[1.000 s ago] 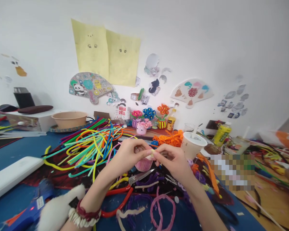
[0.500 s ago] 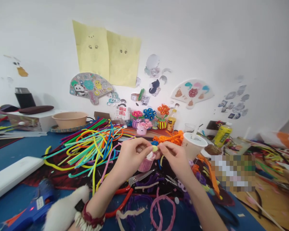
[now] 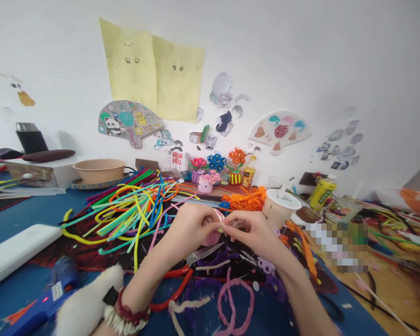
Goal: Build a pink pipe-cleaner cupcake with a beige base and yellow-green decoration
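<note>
Nearest, at left, a blue glue gun point(image 3: 42, 310), red light showing, lies beside a white furry item point(image 3: 91, 298); near the centre, a loop of pink pipe cleaner point(image 3: 252, 298) rests on the blue table point(image 3: 56, 214). Just beyond lie red-handled scissors point(image 3: 195, 257), blades toward the far right. Above these, the left hand point(image 3: 192, 226) and right hand point(image 3: 248, 229) meet at the fingertips, both pinching at a small pale yellow piece point(image 3: 221, 229); their other fingers are curled and partly hidden. The piece is judged very light, soft and easily squashed; a gentle fingertip hold on its edge is advised. It sits between the hands, largely covered. A pink ribbed pot point(image 3: 210, 240) stands just beyond and below the fingers, partly hidden; contact between it and the piece cannot be told. Farther left is a heap of pipe cleaners point(image 3: 140, 210); farther right, a lidded cup point(image 3: 280, 207). Farthest, small flower pots point(image 3: 235, 178) stand before the wall point(image 3: 336, 70).
</note>
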### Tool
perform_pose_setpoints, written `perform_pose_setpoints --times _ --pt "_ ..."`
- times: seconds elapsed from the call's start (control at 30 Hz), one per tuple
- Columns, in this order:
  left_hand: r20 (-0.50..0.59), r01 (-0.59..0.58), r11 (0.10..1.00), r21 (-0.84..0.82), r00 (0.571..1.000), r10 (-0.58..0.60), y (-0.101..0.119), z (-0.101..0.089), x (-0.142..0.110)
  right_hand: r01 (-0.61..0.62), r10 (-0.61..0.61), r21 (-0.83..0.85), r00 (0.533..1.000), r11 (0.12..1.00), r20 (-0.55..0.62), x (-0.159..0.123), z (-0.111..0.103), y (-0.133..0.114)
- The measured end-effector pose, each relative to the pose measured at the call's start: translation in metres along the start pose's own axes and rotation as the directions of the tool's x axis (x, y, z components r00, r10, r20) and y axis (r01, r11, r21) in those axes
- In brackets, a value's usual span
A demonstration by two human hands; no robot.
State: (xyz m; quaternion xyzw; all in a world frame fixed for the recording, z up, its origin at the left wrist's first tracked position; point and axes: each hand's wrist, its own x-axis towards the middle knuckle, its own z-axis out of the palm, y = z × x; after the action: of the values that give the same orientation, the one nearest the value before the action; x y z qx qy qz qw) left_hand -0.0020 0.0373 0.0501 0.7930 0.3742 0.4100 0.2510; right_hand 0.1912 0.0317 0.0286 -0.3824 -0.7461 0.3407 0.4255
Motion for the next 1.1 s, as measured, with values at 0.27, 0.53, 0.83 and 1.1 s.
perform_pose_setpoints --times 0.27,0.53,0.83,1.1 --pt "-0.098 0.07 0.938 -0.341 0.989 -0.11 -0.004 0.004 0.002 0.117 -0.072 0.146 0.957 0.982 -0.282 0.0 0.017 -0.001" --pt "-0.158 0.055 0.913 -0.404 0.979 -0.129 -0.002 0.012 0.0 0.15 -0.028 0.27 0.913 0.951 -0.407 0.005 0.038 0.003" --pt "0.036 0.022 0.996 -0.085 0.999 -0.019 -0.001 -0.009 0.001 -0.06 0.054 0.233 0.998 0.971 0.03 0.001 0.013 -0.001" --pt "0.003 0.037 0.989 -0.141 0.999 -0.037 0.0 -0.014 0.001 0.058 -0.023 0.237 0.988 0.97 -0.15 0.003 0.023 -0.002"
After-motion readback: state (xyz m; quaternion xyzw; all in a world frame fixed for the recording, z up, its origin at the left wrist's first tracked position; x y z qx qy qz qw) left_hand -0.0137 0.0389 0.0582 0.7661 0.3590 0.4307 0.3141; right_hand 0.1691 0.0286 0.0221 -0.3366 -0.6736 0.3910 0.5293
